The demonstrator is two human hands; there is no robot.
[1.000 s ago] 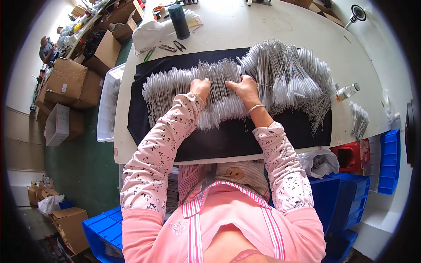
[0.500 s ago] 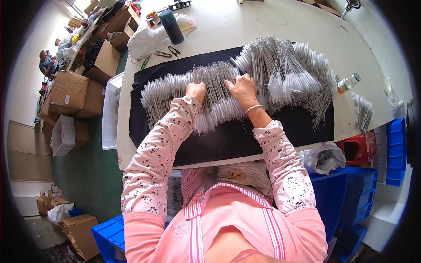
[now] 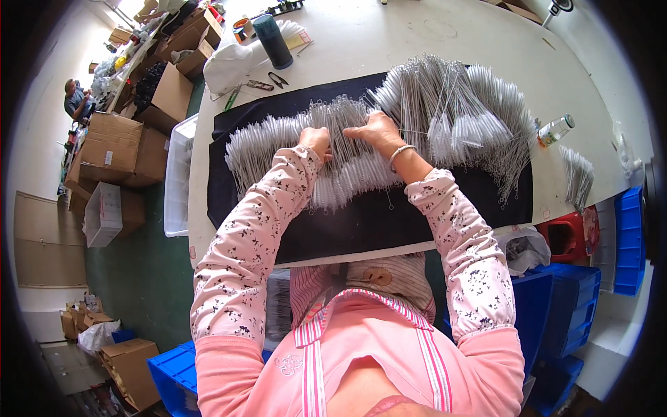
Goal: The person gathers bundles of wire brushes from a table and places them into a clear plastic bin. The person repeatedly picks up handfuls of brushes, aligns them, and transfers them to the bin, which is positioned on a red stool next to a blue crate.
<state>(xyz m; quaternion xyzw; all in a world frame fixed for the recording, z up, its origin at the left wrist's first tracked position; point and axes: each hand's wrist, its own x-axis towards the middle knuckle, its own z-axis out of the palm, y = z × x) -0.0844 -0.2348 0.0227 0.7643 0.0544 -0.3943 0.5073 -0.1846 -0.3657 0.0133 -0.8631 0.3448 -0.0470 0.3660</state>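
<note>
A dense row of straw brushes (image 3: 257, 149), with thin wire stems, end loops and pale bristles, lies across a black cloth (image 3: 361, 226). My left hand (image 3: 317, 142) is closed on some brush stems in the middle of the row, its fingertips partly hidden. Just to its right, my right hand (image 3: 381, 132) rests over the same row, thumb stretched left and apart from the fingers. Its fingertips are partly hidden among the wires. A taller heap of brushes (image 3: 445, 104) stands to the right of that hand.
Behind the cloth are snips (image 3: 278, 80), a dark cylinder (image 3: 272, 42) and a white bag (image 3: 233, 66). A small glass bottle (image 3: 556, 130) lies right, near a separate brush bundle (image 3: 577, 177). Blue crates (image 3: 566, 306) flank me; cartons (image 3: 111, 146) and another person (image 3: 78, 101) are left.
My right hand has shifted slightly, its wrist and forearm swinging right, with the thumb reaching left. My left hand has moved a little right and stays low among the brushes.
</note>
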